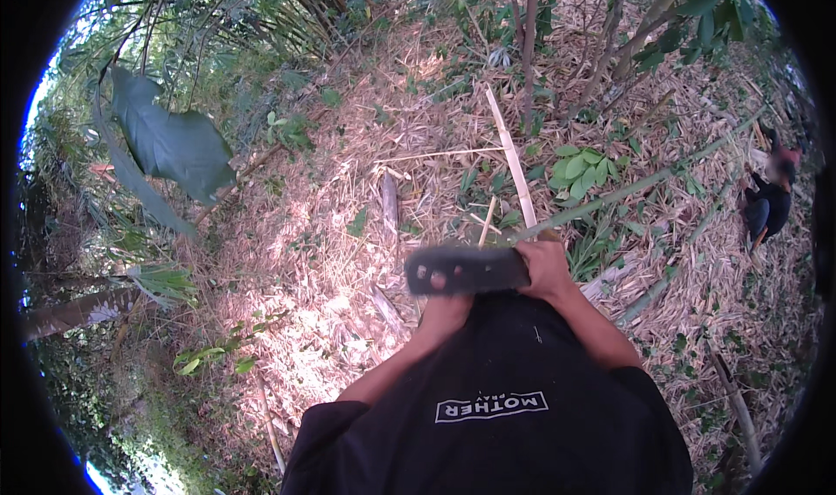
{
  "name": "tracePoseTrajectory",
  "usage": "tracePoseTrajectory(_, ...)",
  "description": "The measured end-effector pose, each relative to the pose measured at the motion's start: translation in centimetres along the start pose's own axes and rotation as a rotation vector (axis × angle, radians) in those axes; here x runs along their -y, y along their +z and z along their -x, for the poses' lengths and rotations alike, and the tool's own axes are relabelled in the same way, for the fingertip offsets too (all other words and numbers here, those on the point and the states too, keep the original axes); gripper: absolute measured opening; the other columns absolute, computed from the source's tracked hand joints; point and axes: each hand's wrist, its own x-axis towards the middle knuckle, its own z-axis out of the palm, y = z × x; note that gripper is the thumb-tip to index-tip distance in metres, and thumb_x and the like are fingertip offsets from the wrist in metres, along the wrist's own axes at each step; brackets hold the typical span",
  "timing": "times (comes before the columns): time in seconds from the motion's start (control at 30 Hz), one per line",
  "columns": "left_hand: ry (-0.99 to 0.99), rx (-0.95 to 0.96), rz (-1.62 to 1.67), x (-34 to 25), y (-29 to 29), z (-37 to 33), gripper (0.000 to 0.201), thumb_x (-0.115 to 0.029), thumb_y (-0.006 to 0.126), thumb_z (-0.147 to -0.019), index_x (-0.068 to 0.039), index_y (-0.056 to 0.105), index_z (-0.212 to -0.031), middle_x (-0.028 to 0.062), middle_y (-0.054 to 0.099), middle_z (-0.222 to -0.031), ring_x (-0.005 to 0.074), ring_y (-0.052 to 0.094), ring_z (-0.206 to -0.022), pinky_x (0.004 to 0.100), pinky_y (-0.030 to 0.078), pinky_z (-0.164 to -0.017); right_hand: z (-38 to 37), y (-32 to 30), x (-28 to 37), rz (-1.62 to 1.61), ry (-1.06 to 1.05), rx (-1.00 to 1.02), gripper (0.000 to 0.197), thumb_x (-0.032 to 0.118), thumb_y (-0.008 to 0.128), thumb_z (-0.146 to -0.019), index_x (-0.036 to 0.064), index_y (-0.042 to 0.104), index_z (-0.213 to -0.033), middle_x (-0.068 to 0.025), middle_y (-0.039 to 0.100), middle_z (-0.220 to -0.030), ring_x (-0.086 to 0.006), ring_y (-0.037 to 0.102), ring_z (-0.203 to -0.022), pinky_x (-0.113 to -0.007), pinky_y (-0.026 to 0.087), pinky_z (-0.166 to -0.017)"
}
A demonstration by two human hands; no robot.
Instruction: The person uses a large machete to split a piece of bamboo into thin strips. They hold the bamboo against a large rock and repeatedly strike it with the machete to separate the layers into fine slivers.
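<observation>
Label on shirt: a white slanted box-shaped print with lettering sits on the black shirt (522, 390), low in the view, straight below the blade and nearer the person; it reads upside down from this camera
Blade: a broad dark blade (466, 270), blurred, lies crosswise just above the shirt's upper edge; pale spots show near its left end
Right hand: the right hand (544, 267) is closed around the blade's right end, fingers curled over the grip, so the blade sticks out to the left of the fist
Left hand: the left hand (444, 312) is just below the blade's left half, mostly hidden by the blade and the shirt; whether it is open or closed cannot be told
Green stem: a long thin green stem (644, 181) runs from just above the right hand, beside the blade's right end, up and away to the right; whether the hand touches it is not clear
Split cane: a pale split cane strip (512, 160) lies on the ground above the blade, slanting up and slightly left
Ground: dry straw-coloured leaf litter (348, 260) spreads to the left of and above the blade, with sun patches
Big leaf: a large dark green leaf (170, 142) hangs well to the upper left of the blade
Bird: a dark fowl with a red head (771, 199) stands far right of the blade, near the picture's rim
</observation>
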Motion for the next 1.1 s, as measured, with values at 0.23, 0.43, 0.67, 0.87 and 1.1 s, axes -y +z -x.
tracePoseTrajectory(0.23, -0.798, 0.261, 0.868, -2.5, -3.5, -2.2, 0.041, -0.023, 0.052, -0.102, 0.004, 0.054, -0.133, 0.0153, 0.068, -0.099, 0.0144, 0.062, -0.090, 0.0283, 0.049, -0.080, -2.8, -0.5, -2.4, -0.086, 0.664, -0.238, 0.028, 0.027, 0.070, -0.073, -0.0013, 0.068, -0.077, -0.0164, 0.061, -0.061, -0.0348, 0.062, -0.057, -0.044, 0.048, -0.057)
tracePoseTrajectory(0.43, -0.853, 0.211, 0.987, -3.4, -3.7, -3.7, 0.039, -0.024, 0.054, -0.102, -0.001, 0.056, -0.133, -0.0055, 0.047, -0.057, 0.0016, 0.041, -0.048, 0.0200, 0.032, -0.045, -2.5, -1.2, 0.8, -0.431, 0.355, -0.411, 0.038, 0.026, 0.072, -0.080, 0.0009, 0.051, -0.062, -0.0034, 0.041, -0.051, -0.0099, 0.037, -0.050, -0.033, 0.030, -0.047)
tracePoseTrajectory(0.67, -0.755, 0.166, 0.734, -3.8, -3.4, -3.7, 0.036, -0.021, 0.065, -0.095, -0.001, 0.064, -0.124, 0.0004, 0.049, -0.055, 0.0060, 0.039, -0.050, 0.0259, 0.035, -0.047, -3.9, -2.5, 4.9, -0.801, 0.329, -0.368, 0.037, 0.025, 0.084, -0.077, 0.0077, 0.052, -0.070, 0.0043, 0.050, -0.062, -0.0041, 0.044, -0.058, -0.025, 0.036, -0.051)
tracePoseTrajectory(0.87, -0.668, 0.102, 0.587, -4.2, -3.7, -4.3, 0.032, -0.018, 0.068, -0.092, -0.002, 0.067, -0.120, 0.0042, 0.046, -0.052, 0.0081, 0.040, -0.048, 0.0281, 0.037, -0.048, -4.5, -3.2, 6.3, -0.938, 0.331, -0.328, 0.032, 0.015, 0.082, -0.080, 0.0083, 0.051, -0.074, 0.0040, 0.054, -0.068, -0.0042, 0.050, -0.064, -0.024, 0.043, -0.057)
tracePoseTrajectory(1.1, -0.637, 0.089, 0.557, -4.2, -3.3, -4.3, 0.030, -0.016, 0.069, -0.091, -0.001, 0.068, -0.117, 0.0063, 0.047, -0.052, 0.0115, 0.041, -0.046, 0.0296, 0.038, -0.047, -4.6, -3.1, 6.1, -0.988, 0.197, -0.383, 0.025, 0.008, 0.072, -0.086, 0.0065, 0.049, -0.077, 0.0008, 0.056, -0.073, -0.0051, 0.051, -0.067, -0.024, 0.044, -0.059)
